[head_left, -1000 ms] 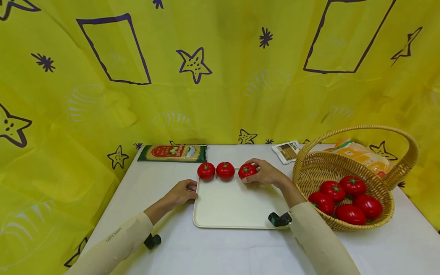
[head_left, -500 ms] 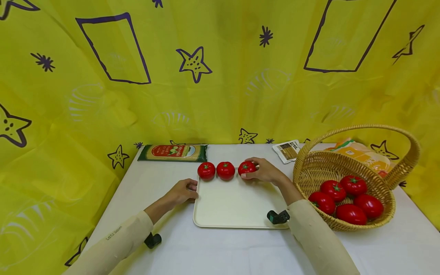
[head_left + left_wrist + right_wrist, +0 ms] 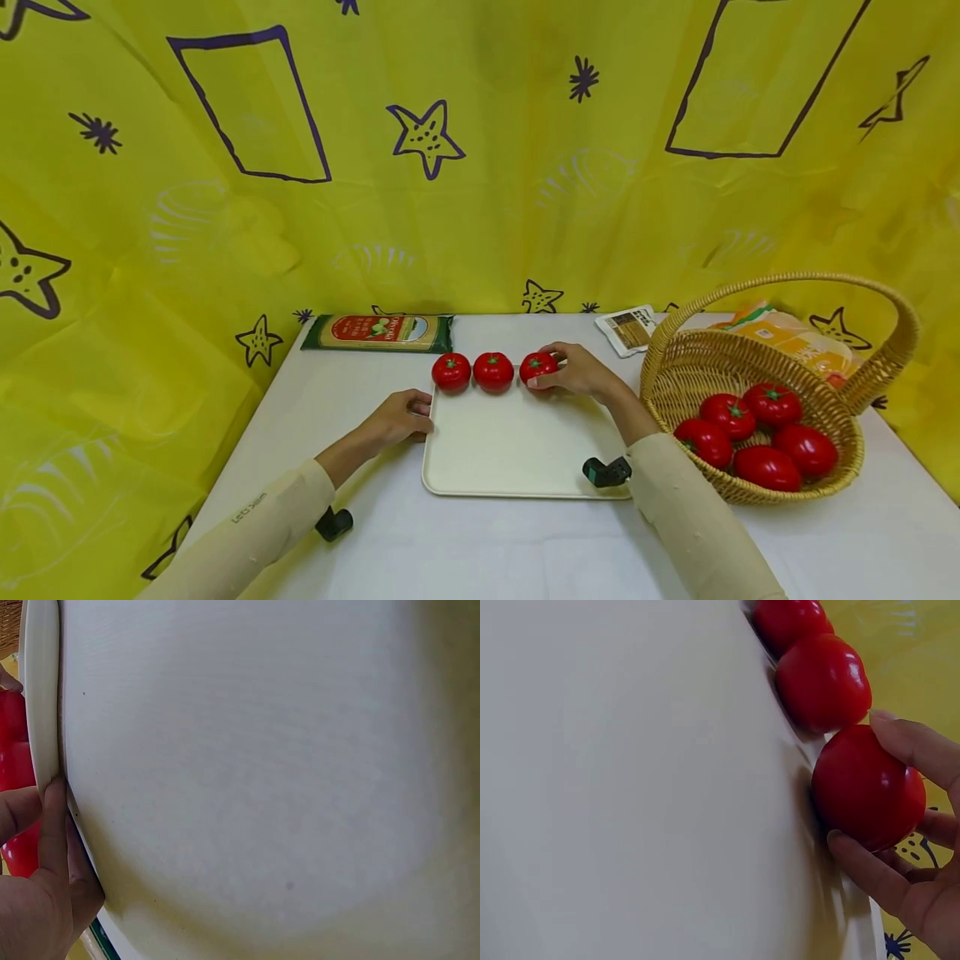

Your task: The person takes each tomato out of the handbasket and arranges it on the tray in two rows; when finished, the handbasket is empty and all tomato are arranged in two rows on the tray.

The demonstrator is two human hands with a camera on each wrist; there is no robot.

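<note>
A cream tray (image 3: pixel 525 446) lies on the white table, with three red tomatoes in a row along its far edge. My right hand (image 3: pixel 581 372) grips the rightmost tomato (image 3: pixel 868 787) between thumb and fingers. A small gap separates it from the middle tomato (image 3: pixel 493 372); the left tomato (image 3: pixel 452 372) sits at the tray's far left corner, close beside the middle one. At the tray's left side, my left hand (image 3: pixel 393 417) pinches the rim (image 3: pixel 43 697) between thumb and fingers, as the left wrist view shows.
A wicker basket (image 3: pixel 750 350) with a tall handle stands at the right, several tomatoes inside. Behind it lies an orange package (image 3: pixel 798 340). A small white packet (image 3: pixel 628 331) and a green noodle-like package (image 3: pixel 378 333) lie along the back, before a yellow curtain (image 3: pixel 480 225).
Almost nothing differs. My right hand and its tomato have shifted very slightly toward the far edge of the tray; the left hand stays on the rim.
</note>
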